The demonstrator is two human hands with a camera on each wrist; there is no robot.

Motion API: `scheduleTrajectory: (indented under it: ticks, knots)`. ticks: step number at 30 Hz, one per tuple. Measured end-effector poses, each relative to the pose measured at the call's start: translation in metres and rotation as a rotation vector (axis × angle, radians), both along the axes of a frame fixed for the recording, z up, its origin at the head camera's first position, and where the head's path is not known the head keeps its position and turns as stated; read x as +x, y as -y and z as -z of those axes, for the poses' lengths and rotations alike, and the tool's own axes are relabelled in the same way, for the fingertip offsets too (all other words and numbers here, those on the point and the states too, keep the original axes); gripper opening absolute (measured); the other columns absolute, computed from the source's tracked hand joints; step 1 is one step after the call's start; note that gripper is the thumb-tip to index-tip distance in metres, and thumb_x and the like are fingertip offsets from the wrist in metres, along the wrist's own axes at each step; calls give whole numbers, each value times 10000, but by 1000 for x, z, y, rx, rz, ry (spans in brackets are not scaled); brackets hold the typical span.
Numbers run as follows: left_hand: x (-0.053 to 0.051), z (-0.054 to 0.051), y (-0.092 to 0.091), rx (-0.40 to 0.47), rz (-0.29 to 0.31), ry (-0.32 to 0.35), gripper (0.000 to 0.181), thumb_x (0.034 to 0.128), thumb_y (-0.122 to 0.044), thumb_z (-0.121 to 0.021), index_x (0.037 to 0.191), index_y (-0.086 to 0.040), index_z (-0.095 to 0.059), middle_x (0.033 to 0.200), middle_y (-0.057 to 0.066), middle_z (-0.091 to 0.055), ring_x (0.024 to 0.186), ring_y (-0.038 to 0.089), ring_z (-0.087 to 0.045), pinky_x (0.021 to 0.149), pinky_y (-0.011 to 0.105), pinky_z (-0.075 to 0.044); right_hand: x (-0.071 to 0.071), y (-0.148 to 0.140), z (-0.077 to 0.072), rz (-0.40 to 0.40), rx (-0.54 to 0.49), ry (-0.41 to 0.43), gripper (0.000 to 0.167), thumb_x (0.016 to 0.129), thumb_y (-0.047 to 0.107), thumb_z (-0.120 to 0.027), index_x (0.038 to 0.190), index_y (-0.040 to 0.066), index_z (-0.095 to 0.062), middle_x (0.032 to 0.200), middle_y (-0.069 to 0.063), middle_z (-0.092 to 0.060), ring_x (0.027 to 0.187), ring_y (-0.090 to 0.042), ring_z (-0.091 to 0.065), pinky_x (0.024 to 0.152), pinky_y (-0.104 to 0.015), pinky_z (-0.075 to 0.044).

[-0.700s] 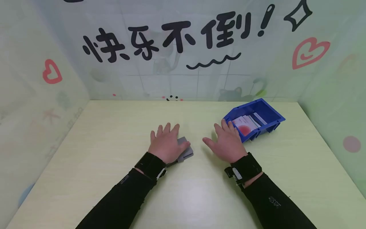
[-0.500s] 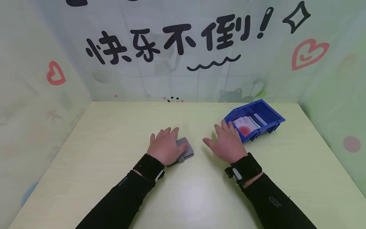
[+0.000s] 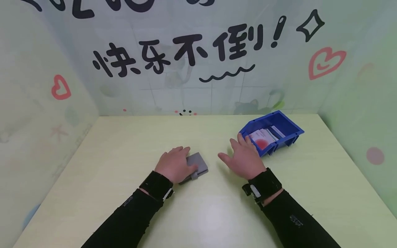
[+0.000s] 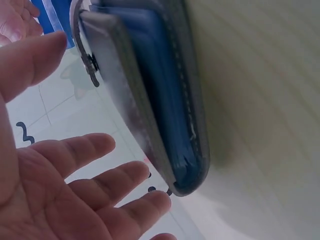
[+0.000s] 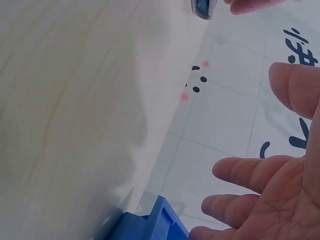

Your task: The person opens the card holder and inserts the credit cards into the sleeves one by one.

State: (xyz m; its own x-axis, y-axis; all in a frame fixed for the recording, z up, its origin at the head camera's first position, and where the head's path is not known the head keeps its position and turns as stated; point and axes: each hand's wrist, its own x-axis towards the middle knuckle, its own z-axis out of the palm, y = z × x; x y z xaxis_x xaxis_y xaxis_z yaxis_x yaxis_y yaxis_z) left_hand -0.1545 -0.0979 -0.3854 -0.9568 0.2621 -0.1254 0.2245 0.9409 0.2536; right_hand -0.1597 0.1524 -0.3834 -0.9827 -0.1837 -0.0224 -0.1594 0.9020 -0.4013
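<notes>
A grey card holder (image 3: 197,162) with a snap strap and bluish plastic sleeves lies on the table, partly covered by my left hand (image 3: 175,164) in the head view. Up close in the left wrist view, the fingers of that hand (image 4: 75,185) are loosely extended, and a gap shows between them and the card holder (image 4: 145,85). My right hand (image 3: 245,156) hovers with spread fingers by the near left corner of a blue bin (image 3: 286,129). Nothing is in its palm in the right wrist view. Several cards or thin booklets (image 3: 263,137) stand inside the bin.
The pale wooden table (image 3: 198,220) is bounded by a printed back wall (image 3: 173,96) and side walls. The bin sits at the back right, near the wall.
My left hand has drawn slightly left and toward me, uncovering more of the card holder. The right hand stays beside the bin. The head view has tilted up a little.
</notes>
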Motion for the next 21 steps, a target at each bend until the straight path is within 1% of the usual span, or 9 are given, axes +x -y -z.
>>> scheduleTrajectory:
  ticks: [5, 8, 10, 11, 16, 21]
  knots:
    - [1, 1, -2, 6, 11, 8, 689, 969, -474, -690, 1515, -75, -555, 1459, 137, -640, 1274, 309, -623, 1075, 531, -488, 0, 2, -1, -9, 24, 7, 780, 1048, 534, -556, 1540, -64, -461, 1680, -340, -257, 1565, -576, -187, 1270, -671, -171]
    - [2, 3, -3, 12, 5, 3, 620, 971, -443, -706, 1478, -100, -605, 1346, 122, -703, 1093, 274, -670, 961, 467, -543, 0, 3, -2, -12, 28, 17, 779, 1050, 537, -553, 1537, -64, -467, 1675, -338, -275, 1560, -568, -213, 1278, -648, -176]
    - [4, 3, -4, 8, 3, -6, 580, 969, -433, -718, 1457, -130, -637, 1283, 122, -722, 984, 267, -659, 868, 432, -552, 1, 5, -2, -13, 29, 23, 775, 1051, 540, -550, 1532, -64, -475, 1670, -337, -287, 1554, -569, -227, 1275, -643, -196]
    - [4, 4, -5, 3, 4, -13, 564, 966, -431, -726, 1449, -149, -650, 1264, 124, -725, 954, 267, -650, 831, 421, -548, 2, 5, -2, -14, 31, 25, 774, 1051, 540, -551, 1529, -64, -478, 1669, -336, -292, 1552, -569, -233, 1273, -641, -206]
    - [7, 6, -6, -38, 10, -42, 537, 963, -457, -737, 1449, -240, -662, 1262, 137, -710, 937, 288, -618, 779, 416, -525, 5, 6, -2, -28, 38, 23, 759, 1051, 529, -560, 1516, -67, -495, 1661, -331, -317, 1553, -557, -251, 1271, -631, -229]
    - [9, 9, -7, -44, 7, -47, 511, 984, -445, -719, 1447, -237, -664, 1210, 141, -710, 877, 265, -618, 728, 390, -523, 7, 8, -2, -38, 36, 34, 763, 1047, 534, -561, 1520, -61, -494, 1662, -319, -328, 1561, -541, -252, 1276, -623, -224]
